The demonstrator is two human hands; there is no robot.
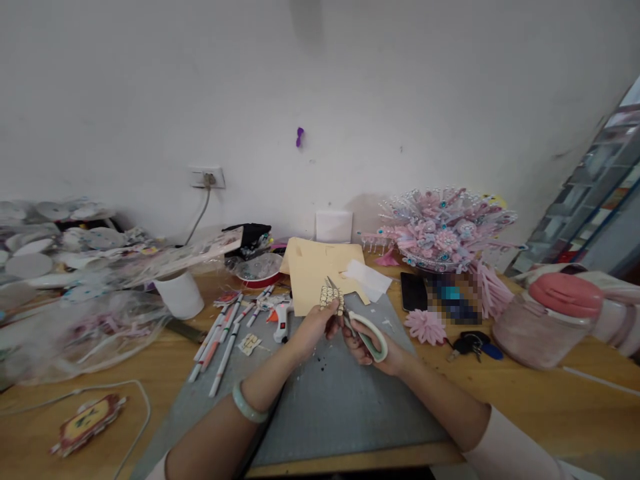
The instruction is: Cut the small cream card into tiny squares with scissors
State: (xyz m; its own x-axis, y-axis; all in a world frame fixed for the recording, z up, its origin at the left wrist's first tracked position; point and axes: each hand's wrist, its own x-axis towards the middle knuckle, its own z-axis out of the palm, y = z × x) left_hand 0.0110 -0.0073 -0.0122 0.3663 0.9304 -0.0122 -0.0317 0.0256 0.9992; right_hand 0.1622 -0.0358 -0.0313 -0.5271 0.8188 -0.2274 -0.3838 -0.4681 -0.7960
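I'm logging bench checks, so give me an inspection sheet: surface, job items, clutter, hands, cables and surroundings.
Surface: grey mat on a wooden table.
Job's things: scissors, blades overlapping a patterned piece in this view; whether they are cutting is too small to tell.
Clutter: pens, glue gun and scrap left of the hands; phone, keys and jar right.
Hands: left hand holds the piece; right hand holds the scissors.
Cables: white cable on the table's left; grey cable plugged into a socket.
Surroundings: pale wall behind, with a purple item on it.
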